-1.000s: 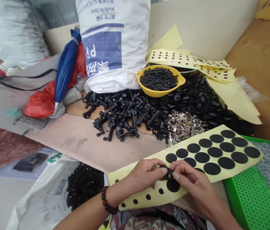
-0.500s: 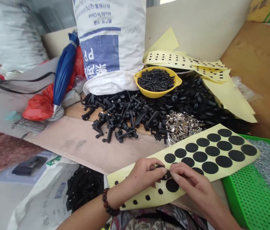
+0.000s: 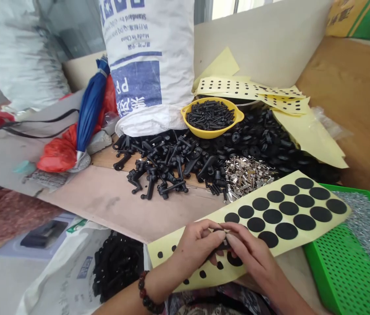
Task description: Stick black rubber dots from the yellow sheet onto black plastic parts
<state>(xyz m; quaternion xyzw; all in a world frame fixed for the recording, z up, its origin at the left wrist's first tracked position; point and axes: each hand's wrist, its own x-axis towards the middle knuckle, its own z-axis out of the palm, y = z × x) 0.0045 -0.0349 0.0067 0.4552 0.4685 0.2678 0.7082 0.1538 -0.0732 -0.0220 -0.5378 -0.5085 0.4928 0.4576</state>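
My left hand [image 3: 201, 243] is closed, gripping a small round black part [image 3: 223, 245] between thumb and fingers. Both thumbs meet on top of this part, and my right hand [image 3: 248, 246] is closed on it from the other side. Most of the part is covered by my fingers. Under my hands lies a pale yellow backing sheet [image 3: 298, 238] with rows of round black stickers [image 3: 286, 231] on its right half. Smaller black dots [image 3: 202, 274] show on its left portion, where the large circles are gone.
Black plastic arms [image 3: 171, 164] lie piled beyond, beside shiny metal clips [image 3: 247, 175] and black discs [image 3: 270, 131]. A yellow bowl [image 3: 191, 129] holds black screw-like pieces. A green basket [image 3: 339, 275] with small metal pieces stands right; a white sack [image 3: 174, 65] stands behind.
My right hand has moved left and closed against the black part, its thumb now beside my left thumb. The view has shifted slightly.
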